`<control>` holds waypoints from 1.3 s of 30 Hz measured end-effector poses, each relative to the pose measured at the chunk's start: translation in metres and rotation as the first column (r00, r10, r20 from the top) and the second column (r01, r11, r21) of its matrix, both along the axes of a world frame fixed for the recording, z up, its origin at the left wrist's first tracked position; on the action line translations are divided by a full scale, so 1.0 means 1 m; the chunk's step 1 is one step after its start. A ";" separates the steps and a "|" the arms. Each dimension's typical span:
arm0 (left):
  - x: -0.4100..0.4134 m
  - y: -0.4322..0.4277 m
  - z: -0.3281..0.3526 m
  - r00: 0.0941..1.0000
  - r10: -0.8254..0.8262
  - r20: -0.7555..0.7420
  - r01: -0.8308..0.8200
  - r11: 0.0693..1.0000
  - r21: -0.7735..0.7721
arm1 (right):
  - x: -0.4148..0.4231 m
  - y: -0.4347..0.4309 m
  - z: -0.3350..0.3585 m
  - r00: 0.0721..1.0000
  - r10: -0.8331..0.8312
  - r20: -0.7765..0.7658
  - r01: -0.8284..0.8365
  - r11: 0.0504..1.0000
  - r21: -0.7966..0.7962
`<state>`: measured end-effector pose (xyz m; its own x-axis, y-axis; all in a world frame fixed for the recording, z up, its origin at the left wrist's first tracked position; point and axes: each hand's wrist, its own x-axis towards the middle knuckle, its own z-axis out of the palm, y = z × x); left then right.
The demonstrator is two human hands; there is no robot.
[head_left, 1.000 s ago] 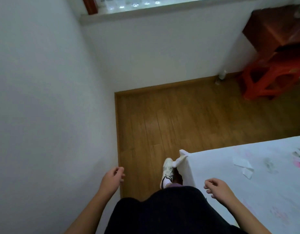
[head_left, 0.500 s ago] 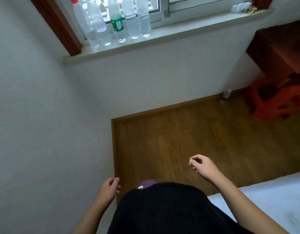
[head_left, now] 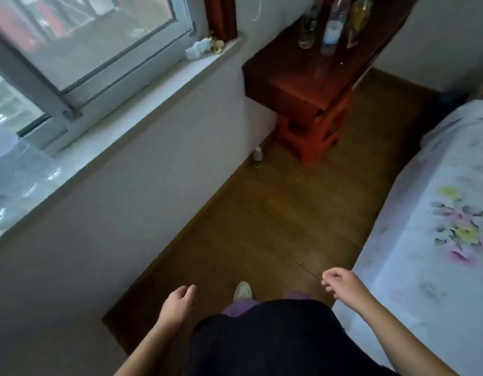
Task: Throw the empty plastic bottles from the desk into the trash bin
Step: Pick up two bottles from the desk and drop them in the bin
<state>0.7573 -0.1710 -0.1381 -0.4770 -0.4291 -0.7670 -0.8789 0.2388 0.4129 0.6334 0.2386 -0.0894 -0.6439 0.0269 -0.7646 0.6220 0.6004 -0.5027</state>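
Your left hand [head_left: 178, 302]: low in front of your dark clothing, over the floor and near the wall. The grip is slack, fingers loosely curled round nothing.
Your right hand [head_left: 341, 286]: a little higher, just beside the edge of the bed. Its grip is loose too, fingers half curled, holding nothing.
Your shoe [head_left: 243, 290]: a pale toe on the floor between your two hands.
The floor [head_left: 275, 226]: brown wooden boards, a narrow strip between the wall under the window and the bed.
The bed [head_left: 438, 213]: on your right, under a white sheet printed with pink and yellow flowers.
The windowsill [head_left: 142, 104]: on your left, pale. Some clear bottles [head_left: 15, 169] stand blurred at its near end, and a crumpled white tissue [head_left: 197, 48] lies at its far end.
The small bottle [head_left: 258, 154]: white, upright on the floor against the wall, near the stool.
The stool [head_left: 311, 134]: orange-red plastic, beneath the counter.
The counter [head_left: 289, 77]: dark red-brown wood, in the far corner beside the window, well apart from both your hands.
The plastic bottles [head_left: 331, 31]: about three, standing together on the far part of the counter. They are too blurred to tell whether they are empty.
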 end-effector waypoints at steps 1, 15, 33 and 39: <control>-0.032 -0.001 0.000 0.999 -0.043 -0.003 0.043 0.999 0.007 | 0.002 0.010 0.000 0.998 -0.063 0.005 0.063 0.998 0.011; -0.355 0.158 0.040 0.789 -0.612 -0.044 0.607 0.789 -0.088 | -0.059 0.144 -0.024 0.801 -0.591 0.092 0.592 0.806 0.025; -0.599 0.324 0.024 0.791 -0.612 -0.014 0.611 0.791 -0.029 | -0.387 0.295 0.005 0.883 -0.449 -0.134 0.447 0.893 -0.050; -0.716 0.414 0.026 0.672 -0.740 -0.032 0.740 0.672 0.026 | -0.412 0.363 -0.003 0.807 -0.577 -0.122 0.585 0.810 0.044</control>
<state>0.0416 0.2430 -0.1118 -0.6402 0.0965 -0.7622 -0.4130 0.7932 0.4474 0.2212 0.6015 -0.0929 -0.5600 0.4754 -0.6785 0.8170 0.1809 -0.5476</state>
